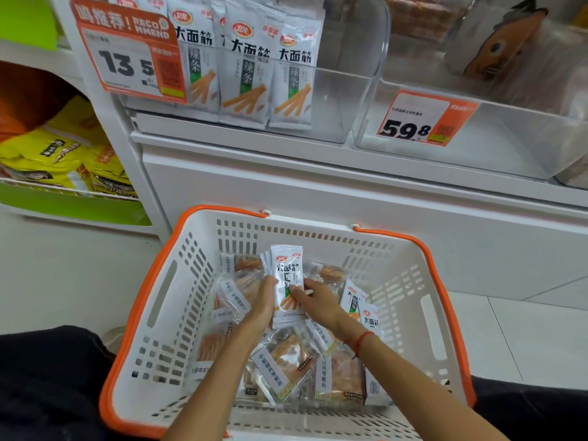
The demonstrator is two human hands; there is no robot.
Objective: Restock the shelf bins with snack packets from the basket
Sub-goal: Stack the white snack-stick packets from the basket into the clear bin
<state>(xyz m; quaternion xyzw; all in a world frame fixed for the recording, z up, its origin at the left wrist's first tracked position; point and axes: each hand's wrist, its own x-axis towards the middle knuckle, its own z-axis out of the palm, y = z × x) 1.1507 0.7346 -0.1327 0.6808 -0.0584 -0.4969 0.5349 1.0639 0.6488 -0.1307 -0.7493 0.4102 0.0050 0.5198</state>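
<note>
Packets (288, 283) of white wrapping, several held together upright as a small stack, are gripped over the middle of the basket (178, 281). The left hand (262, 302) is wrapped round the stack's left edge, its fingers curled behind the packets. The right hand (313, 296) is pressed to the stack's right edge, with a fingertip pinched on the front face; a red string (361, 340) is worn on that wrist. Both hands are thus clenched on the same stack.

The basket, white with an orange rim, is set on the floor just before a white shelf unit (318, 186). Clear snack bags (283, 361) with orange contents are heaped on its bottom, and two more white packets (362, 308) are leaned near its right wall.

Above, on the shelf, a clear bin (359, 100) is partly filled: matching white packets (245, 68) are stood in its left half, while its right half is bare. An orange price tag (127, 52) reading 13.5 is fixed to its front left. A second clear bin (509, 141) with a tag (423, 117) reading 59.8 is placed just beside it to the right. Yellow bags (60, 154) are stacked on a lower shelf at far left.
</note>
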